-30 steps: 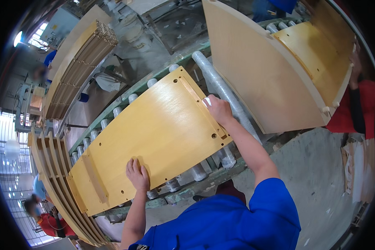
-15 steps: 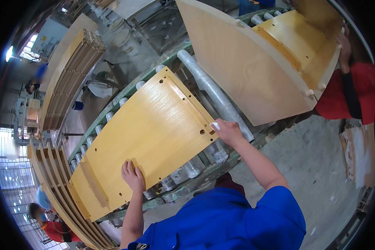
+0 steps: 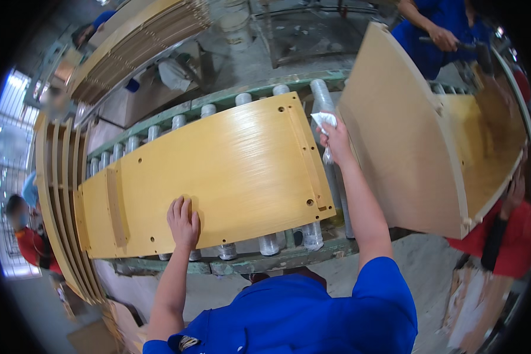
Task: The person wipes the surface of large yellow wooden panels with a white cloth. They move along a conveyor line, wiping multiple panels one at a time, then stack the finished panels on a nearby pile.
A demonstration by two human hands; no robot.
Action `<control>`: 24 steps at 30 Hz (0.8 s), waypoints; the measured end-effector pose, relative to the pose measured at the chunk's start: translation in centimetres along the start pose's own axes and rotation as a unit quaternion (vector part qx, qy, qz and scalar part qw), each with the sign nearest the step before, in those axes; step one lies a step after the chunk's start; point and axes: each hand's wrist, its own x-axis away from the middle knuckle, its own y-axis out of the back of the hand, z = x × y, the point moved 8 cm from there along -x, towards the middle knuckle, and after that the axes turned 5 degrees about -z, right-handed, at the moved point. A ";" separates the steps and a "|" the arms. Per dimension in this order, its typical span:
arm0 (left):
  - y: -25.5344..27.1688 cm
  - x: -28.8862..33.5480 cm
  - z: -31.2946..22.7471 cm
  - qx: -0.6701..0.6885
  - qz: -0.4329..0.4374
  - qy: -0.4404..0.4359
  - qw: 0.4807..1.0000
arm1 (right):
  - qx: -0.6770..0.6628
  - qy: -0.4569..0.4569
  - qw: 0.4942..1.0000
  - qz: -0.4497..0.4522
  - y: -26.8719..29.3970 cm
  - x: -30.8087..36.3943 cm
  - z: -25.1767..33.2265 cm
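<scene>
While the yellow wooden panel (image 3: 212,177) lies flat on the roller conveyor (image 3: 259,245), its long axis running from lower left to upper right of the frame, the left hand (image 3: 184,223) presses open-palmed on its near edge. The right hand (image 3: 335,134) is closed around a white cloth (image 3: 324,120) just off the panel's far right corner. Compared with a second ago, the right hand has moved further up the frame, and the panel fills more of the view.
</scene>
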 end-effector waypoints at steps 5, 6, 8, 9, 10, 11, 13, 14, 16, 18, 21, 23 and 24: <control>0.1 -0.2 0.5 0.010 -0.001 0.021 1.000 | 0.329 0.189 0.920 -0.100 -2.7 -7.3 2.2; 0.0 -0.3 0.4 0.012 0.001 0.022 1.000 | 0.389 0.266 0.874 -0.122 -3.4 -7.5 3.2; 0.2 -0.2 0.7 0.012 0.001 0.027 1.000 | 0.471 0.251 0.837 -0.121 -4.6 -8.7 2.8; 0.2 -0.1 0.8 0.013 -0.001 0.027 1.000 | 0.517 0.248 0.810 -0.122 -4.9 -9.1 2.9; 0.2 0.0 0.8 0.014 -0.001 0.027 1.000 | 0.561 0.243 0.781 -0.124 -5.3 -9.4 2.7; 0.2 0.0 1.0 0.013 0.000 0.030 0.999 | 0.589 0.239 0.762 -0.127 -5.6 -9.6 2.6; 0.1 0.0 1.1 0.012 0.001 0.031 0.999 | 0.616 0.225 0.745 -0.120 -5.8 -10.2 2.5; 0.1 -0.1 1.1 0.014 0.001 0.032 0.999 | 0.630 0.219 0.736 -0.118 -5.7 -10.4 2.5; 0.1 -0.1 1.2 0.017 0.000 0.033 0.999 | 0.644 0.215 0.726 -0.111 -6.0 -10.7 2.3; 0.0 -0.1 1.3 0.014 0.002 0.037 0.999 | 0.649 0.215 0.723 -0.100 -6.5 -10.7 2.1; 0.1 -0.2 1.3 0.019 0.000 0.037 0.999 | 0.675 0.207 0.701 -0.103 -6.3 -11.1 1.8; 0.1 -0.3 1.3 0.021 -0.002 0.038 0.999 | 0.680 0.210 0.695 -0.103 -6.4 -11.2 1.6; 0.1 -0.3 1.2 0.022 -0.003 0.037 0.999 | 0.683 0.212 0.692 -0.103 -6.4 -11.2 1.6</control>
